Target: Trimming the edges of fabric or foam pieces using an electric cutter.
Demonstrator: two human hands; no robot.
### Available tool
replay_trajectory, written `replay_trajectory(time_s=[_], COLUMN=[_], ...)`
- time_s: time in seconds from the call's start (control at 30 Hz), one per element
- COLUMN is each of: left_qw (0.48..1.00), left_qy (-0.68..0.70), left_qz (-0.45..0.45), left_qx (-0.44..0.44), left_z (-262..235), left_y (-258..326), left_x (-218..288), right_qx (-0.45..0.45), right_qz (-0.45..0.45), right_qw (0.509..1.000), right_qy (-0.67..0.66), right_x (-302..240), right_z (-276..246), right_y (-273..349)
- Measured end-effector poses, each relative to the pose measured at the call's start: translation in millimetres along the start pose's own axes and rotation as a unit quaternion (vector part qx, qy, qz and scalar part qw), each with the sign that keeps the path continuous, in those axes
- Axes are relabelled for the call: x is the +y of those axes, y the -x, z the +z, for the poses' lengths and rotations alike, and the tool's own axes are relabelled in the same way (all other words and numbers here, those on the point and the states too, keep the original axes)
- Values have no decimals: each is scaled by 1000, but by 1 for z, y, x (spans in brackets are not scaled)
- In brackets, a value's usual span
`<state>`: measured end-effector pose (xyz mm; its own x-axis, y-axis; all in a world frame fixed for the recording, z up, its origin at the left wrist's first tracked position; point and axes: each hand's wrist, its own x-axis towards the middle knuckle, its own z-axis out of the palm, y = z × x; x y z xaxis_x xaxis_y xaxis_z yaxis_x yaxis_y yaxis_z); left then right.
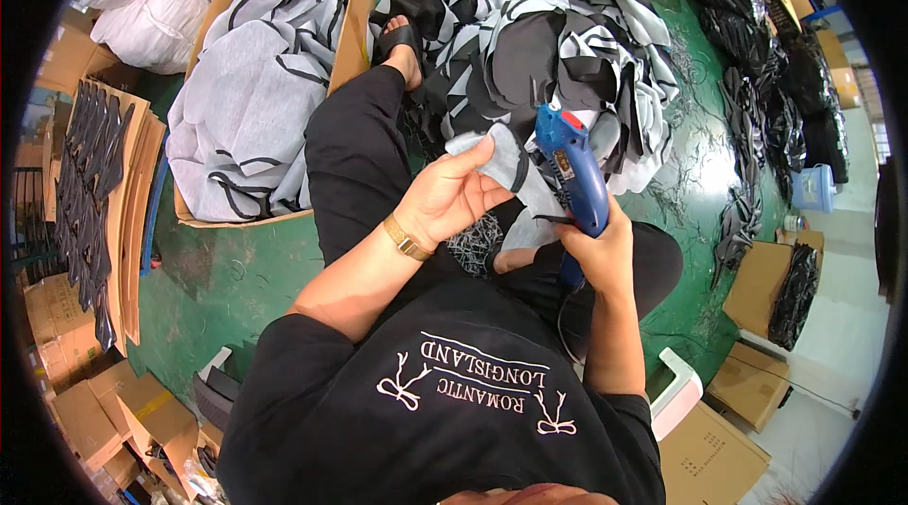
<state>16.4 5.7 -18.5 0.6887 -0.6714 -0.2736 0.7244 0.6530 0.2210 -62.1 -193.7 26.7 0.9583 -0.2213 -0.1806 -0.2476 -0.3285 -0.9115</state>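
Observation:
My left hand (445, 200) pinches a grey fabric piece with black trim (507, 160), thumb on top and fingers beneath. The piece bends over the fingers, and its lower part hangs toward my right hand. My right hand (602, 245) is wrapped round the handle of a blue electric cutter (582, 169) with a red part near its head. The head points away from me, just right of the fabric, over a large heap of grey and black fabric pieces (530, 56). Whether its blade touches any cloth cannot be made out. A dark cord runs down from the handle.
At the left stands an open cardboard box (363, 8) filled with grey black-trimmed fabric. Thin offcuts (676, 174) litter the green floor (241, 283). Black plastic bundles (747, 32) line the right side. White sacks (156, 18) and stacked cartons (61, 321) are at left.

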Motion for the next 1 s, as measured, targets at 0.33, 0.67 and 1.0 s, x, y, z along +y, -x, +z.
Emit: replay_trajectory(time_s=[0.33, 0.67, 1.0], left_qw=[983, 948, 907], left_qy=[-151, -228, -343], left_qz=[103, 197, 245], left_qx=[17, 101, 8], left_z=[18, 14, 17], left_y=[1, -5, -3], left_x=[4, -1, 4], right_qx=[-49, -143, -148], right_qz=[8, 154, 162], right_qw=[998, 960, 954], right_qy=[-26, -184, -206], right_x=[10, 4, 6], right_z=[-9, -31, -31], right_y=[1, 30, 29])
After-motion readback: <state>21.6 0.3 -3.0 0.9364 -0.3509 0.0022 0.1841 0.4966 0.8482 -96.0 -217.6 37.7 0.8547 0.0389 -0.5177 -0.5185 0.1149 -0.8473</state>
